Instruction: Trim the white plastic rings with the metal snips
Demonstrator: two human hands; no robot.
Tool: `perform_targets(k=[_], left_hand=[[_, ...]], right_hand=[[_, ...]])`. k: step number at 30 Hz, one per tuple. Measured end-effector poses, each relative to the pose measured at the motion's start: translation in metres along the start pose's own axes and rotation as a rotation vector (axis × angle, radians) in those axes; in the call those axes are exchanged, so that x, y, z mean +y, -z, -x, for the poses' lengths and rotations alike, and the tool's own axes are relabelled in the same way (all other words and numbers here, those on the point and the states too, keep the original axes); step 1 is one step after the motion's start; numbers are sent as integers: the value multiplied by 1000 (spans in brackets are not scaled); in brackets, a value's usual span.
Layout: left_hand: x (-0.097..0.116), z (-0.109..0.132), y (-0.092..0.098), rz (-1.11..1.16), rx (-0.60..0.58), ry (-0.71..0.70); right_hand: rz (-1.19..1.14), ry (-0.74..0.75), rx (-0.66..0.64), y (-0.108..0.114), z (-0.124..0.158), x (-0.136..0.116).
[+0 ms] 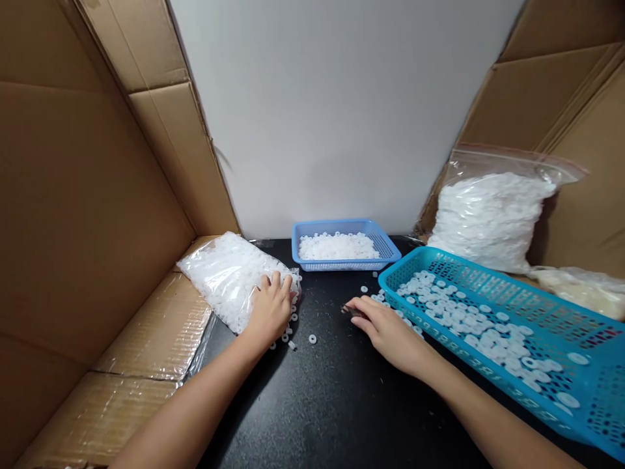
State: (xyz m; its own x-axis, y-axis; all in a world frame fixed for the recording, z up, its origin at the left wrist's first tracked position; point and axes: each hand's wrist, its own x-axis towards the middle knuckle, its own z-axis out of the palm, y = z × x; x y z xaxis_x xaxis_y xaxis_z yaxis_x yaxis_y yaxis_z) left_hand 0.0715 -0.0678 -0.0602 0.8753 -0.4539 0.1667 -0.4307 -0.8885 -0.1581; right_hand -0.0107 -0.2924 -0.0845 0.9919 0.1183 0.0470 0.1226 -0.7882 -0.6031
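Note:
My left hand [272, 305] rests at the mouth of a clear plastic bag [227, 277] full of small white plastic pieces. Its fingers are apart and bent over the pieces, with the fingertips partly hidden. Several loose white rings [312, 339] lie on the black tabletop beside it. Over the middle of the table is my right hand [385, 329], its thumb and fingers nearly together around something small and dark that I cannot make out. Just beyond that hand, more white rings [364, 288] lie against the side of a teal basket [469, 371], which holds many flat white rings.
A blue basket [297, 244] of small white pieces stands at the back by the white wall. A large zip bag [488, 221] of white material leans at the right, near a bag of yellowish pieces [581, 290]. Cardboard walls [97, 195] enclose both sides.

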Motion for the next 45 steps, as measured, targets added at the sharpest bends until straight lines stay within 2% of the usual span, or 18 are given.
perform_targets(k=[6,11,18,25,30,33,35,37,41,45], left_hand=[[1,3,-5,16,-49,-112],[2,0,-1,6,-59,-47],[3,-1,10,45,-169,-20],[1,-4,12,238,-232,51],[-2,-6,17,585,-157,176],[-1,-8,25,916,-77,284],[5,-6,33,1188,-87,362],[16,-2,42,1477,-192,436],[42,10,51,1954,-482,553],[56,14,45,2221,-599,688]], right_hand=[[-87,32,69,2,0,4],[-123,68,108,0,-1,5],[-145,87,125,1,-1,4],[-172,103,132,1,-1,4],[-229,96,166,3,0,1],[-294,84,198,6,1,-4],[-355,82,199,6,1,-10],[-421,87,191,4,2,-16],[-542,103,219,-1,8,-30],[-518,200,191,-3,14,-39]])
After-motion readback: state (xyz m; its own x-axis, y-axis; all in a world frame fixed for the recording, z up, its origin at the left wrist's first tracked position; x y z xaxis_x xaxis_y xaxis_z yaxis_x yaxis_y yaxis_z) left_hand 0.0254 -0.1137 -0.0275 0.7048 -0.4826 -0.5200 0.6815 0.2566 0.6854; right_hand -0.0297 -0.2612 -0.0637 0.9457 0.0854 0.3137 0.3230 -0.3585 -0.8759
